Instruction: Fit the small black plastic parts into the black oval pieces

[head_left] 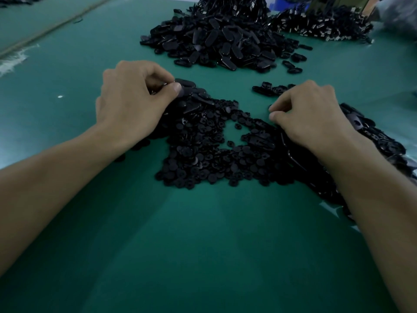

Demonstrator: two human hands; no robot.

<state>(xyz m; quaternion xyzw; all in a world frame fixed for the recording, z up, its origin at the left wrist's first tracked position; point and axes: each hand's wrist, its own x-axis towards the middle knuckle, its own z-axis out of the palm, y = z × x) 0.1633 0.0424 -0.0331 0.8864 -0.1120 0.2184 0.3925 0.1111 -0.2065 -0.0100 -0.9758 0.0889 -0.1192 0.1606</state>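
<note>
1. The left hand (133,98) curls its fingers and thumb round a black oval plastic piece (186,83) at the near heap's upper left. It is best held steady with the socket facing up.
2. The right hand (309,116) has its fingertips pinched together; I cannot tell whether they hold anything.
3. There are two hands. The small round black plastic parts (203,159) between the wrists are too many to count, as are the ovals in the big back pile (214,39).

So the small round black plastic parts (203,154) sit in a loose flat heap up close, with a bare gap in the middle. The glossy black oval plastic pieces (214,37) are mounded high behind, with more along both sides.
</note>
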